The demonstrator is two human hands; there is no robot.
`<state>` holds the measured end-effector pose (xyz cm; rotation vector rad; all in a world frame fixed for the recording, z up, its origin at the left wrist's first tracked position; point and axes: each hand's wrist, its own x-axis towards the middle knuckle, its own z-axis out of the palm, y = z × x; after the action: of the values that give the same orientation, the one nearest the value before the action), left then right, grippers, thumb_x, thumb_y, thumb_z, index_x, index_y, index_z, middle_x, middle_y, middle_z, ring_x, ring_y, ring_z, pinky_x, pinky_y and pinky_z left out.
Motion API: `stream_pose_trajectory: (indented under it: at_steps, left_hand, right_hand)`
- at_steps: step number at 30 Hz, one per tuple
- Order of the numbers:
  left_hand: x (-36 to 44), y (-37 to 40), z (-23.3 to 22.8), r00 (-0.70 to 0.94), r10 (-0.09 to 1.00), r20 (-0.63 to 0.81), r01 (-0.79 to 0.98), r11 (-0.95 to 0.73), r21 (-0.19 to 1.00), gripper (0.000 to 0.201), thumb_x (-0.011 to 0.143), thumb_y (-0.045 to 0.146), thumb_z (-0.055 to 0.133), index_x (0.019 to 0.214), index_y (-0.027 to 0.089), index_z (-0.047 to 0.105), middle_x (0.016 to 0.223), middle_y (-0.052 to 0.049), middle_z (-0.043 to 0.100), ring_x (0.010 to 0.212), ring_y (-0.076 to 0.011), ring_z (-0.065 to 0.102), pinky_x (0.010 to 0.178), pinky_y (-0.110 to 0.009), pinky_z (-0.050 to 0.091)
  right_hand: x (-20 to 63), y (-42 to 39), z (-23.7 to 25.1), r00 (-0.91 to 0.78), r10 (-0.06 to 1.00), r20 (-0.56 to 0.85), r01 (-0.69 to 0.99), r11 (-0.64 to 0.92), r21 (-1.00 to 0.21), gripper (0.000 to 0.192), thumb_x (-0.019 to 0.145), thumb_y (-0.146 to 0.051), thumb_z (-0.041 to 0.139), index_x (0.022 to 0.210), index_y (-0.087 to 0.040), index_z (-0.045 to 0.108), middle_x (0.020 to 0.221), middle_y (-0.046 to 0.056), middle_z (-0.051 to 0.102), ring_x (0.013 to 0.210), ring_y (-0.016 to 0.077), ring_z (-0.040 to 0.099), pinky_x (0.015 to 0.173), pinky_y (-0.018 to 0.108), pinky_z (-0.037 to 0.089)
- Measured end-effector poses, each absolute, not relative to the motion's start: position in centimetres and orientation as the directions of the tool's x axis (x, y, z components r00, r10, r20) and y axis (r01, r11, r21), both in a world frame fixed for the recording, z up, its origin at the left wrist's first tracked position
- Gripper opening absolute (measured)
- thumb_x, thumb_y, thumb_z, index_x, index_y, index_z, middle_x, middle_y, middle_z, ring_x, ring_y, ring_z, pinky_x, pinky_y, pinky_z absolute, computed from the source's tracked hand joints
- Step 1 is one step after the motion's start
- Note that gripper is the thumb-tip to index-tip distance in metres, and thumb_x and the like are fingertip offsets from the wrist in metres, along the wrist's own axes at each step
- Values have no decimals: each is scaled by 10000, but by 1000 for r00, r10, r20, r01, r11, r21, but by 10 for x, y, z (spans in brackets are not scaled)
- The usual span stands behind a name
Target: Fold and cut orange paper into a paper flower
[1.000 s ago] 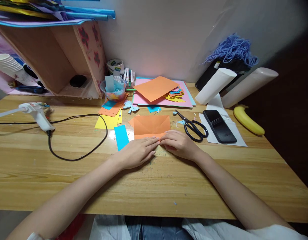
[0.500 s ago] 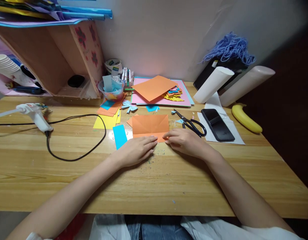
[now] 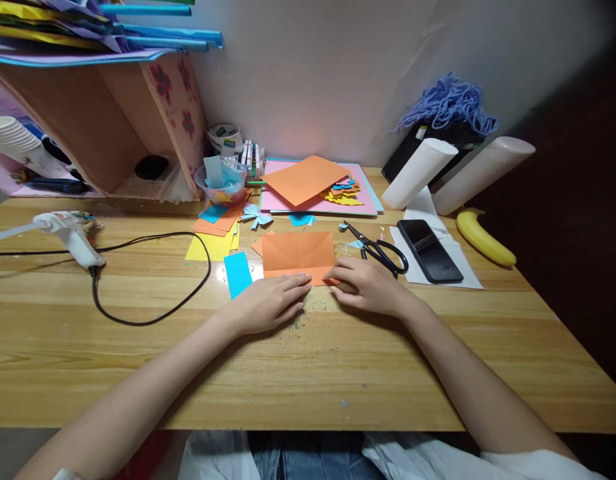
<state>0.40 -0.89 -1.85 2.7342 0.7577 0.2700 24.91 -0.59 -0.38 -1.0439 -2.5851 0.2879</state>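
Note:
A creased sheet of orange paper [image 3: 298, 251] lies on the table in front of me, its near edge folded up into a strip. My left hand [image 3: 274, 300] rests flat along the left part of that strip, fingers stretched out and pressing it down. At the strip's right end, my right hand [image 3: 365, 285] has its fingers bent and closed on the paper's edge. The fingertips partly hide the fold. Just left of the orange sheet is a blue paper rectangle [image 3: 237, 272], and black-handled scissors [image 3: 378, 250] lie beyond my right hand.
A white glue gun [image 3: 71, 237] with a looped black cable lies left. Coloured sheets [image 3: 308, 180], a tub of scraps [image 3: 221, 183] and markers [image 3: 253, 157] stand at the back. To the right are a phone [image 3: 430, 251], a banana [image 3: 485, 238] and white rolls [image 3: 421, 172].
The view has shifted slightly. Both hands stay at the folded strip; my right hand's fingers have moved a little along its right end.

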Motion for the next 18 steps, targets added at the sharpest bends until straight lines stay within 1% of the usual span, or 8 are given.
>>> stream_pose_trajectory:
  at_steps: [1,5,9,13,18]
  left_hand:
    - [4,-9,-18,844,527,103,472,-819,327,410,918,298,338,1286,166,463,1360,-95,461,1208,-220,479,985,-361,416]
    - [0,-7,-16,843,530,88,476,-813,336,404,917,292,346,1285,180,471,1365,-77,454,1223,-201,466,1001,-341,405]
    - [-4,-5,-11,836,542,80,485,-800,353,375,915,272,349,1229,186,534,1336,-58,486,1200,-193,492,990,-339,420]
    - [-8,-5,-7,839,539,82,485,-806,339,369,911,259,352,1196,166,567,1307,-53,511,1193,-190,498,980,-333,433]
    - [-12,-3,-3,826,561,58,505,-781,367,351,914,281,356,1126,192,622,1252,-41,560,1126,-183,557,932,-317,469]
  right_hand:
    - [245,-6,-6,-674,708,212,650,704,-287,153,826,-207,503,898,-176,635,829,67,604,726,161,558,632,262,414]
    - [233,-7,-13,-648,729,219,685,684,-250,194,865,-225,447,780,-165,611,754,50,539,662,138,499,601,246,372]
    - [234,-7,-14,-641,735,223,688,678,-259,168,853,-216,467,746,-166,587,747,37,516,648,127,474,595,241,353]
    - [235,-7,-15,-634,740,224,685,672,-281,158,846,-214,478,736,-168,582,741,29,504,639,122,468,587,239,345]
    - [235,-6,-16,-628,745,226,681,667,-304,160,845,-212,482,729,-169,583,742,30,500,633,120,466,585,236,345]
